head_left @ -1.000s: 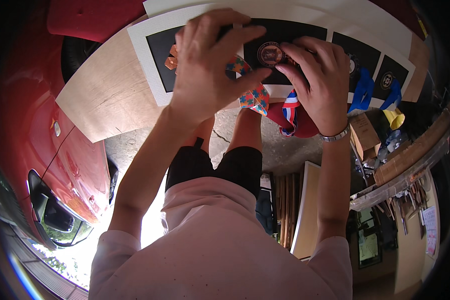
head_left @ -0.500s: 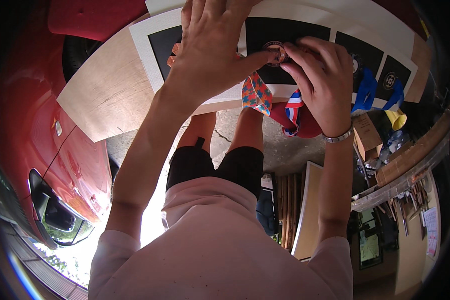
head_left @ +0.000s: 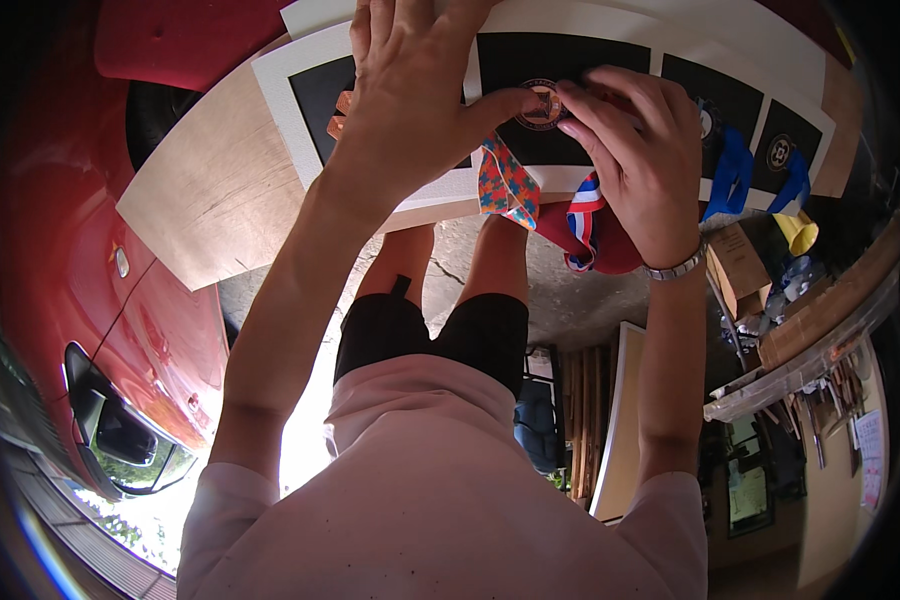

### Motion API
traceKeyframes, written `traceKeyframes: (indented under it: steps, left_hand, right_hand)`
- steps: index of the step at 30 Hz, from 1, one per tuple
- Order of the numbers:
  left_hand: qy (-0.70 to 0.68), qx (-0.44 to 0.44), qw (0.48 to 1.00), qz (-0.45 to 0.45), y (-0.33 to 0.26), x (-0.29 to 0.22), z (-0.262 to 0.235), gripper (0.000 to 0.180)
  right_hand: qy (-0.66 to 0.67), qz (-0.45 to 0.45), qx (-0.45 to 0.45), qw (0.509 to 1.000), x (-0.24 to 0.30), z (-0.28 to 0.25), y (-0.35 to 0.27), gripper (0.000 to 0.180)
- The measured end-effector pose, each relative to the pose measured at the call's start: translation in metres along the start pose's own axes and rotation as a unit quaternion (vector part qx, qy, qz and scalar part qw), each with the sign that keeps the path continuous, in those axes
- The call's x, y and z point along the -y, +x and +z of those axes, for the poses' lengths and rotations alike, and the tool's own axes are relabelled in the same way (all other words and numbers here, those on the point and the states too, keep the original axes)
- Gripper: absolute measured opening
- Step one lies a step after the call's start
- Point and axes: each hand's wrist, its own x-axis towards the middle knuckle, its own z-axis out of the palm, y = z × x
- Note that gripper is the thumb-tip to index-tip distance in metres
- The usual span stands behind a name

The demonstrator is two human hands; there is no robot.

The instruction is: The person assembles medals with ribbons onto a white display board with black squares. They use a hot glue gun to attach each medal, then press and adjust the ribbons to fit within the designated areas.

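Observation:
A round copper-coloured medal [head_left: 541, 105] lies flat on a black panel of the white-framed mat board [head_left: 273, 75]. My left hand [head_left: 410, 110] is open, spread palm-down over the board's left part, its thumb touching the medal's left side. My right hand [head_left: 645, 150] curls its fingers, with the tips at the medal's right edge. An orange patterned ribbon [head_left: 508, 182] hangs over the near edge beside a red, white and blue ribbon [head_left: 583, 222]. Further right, another medal [head_left: 780, 152] lies by blue ribbons [head_left: 732, 178]. Copper-coloured pieces [head_left: 339, 115] show left of my left hand.
The board rests on a wooden tabletop [head_left: 215, 180]. A red car [head_left: 140, 330] stands close on the left. To the right are a cardboard box [head_left: 738, 270] and a cluttered shelf [head_left: 820, 315]. A dark red seat [head_left: 610, 256] is partly under the table.
Both hands have shifted slightly left in the view, along with the board. The left thumb and right fingertips sit a little further apart, exposing more of the medal.

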Motion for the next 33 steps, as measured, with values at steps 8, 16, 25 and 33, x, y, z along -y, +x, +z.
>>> traceKeyframes:
  steps: [8,16,25,33]
  left_hand:
    - [0.016,-0.002,1.000,0.018,0.005,0.003,0.000,0.086]
    - [-0.001,0.004,1.000,0.019,0.005,0.008,0.006,0.088]
    - [-0.035,-0.066,0.992,0.098,0.018,0.013,-0.009,0.066]
    - [-0.035,0.115,0.939,0.323,0.048,0.024,-0.016,0.041]
  right_hand:
    - [0.012,0.010,-0.007,1.000,-0.001,0.002,0.000,0.033]
    - [0.028,0.020,-0.011,0.999,-0.005,0.006,-0.001,0.028]
    - [-0.028,0.163,-0.139,0.976,0.034,-0.013,-0.016,0.031]
    - [0.132,0.371,-0.230,0.890,0.100,0.040,-0.029,0.035]
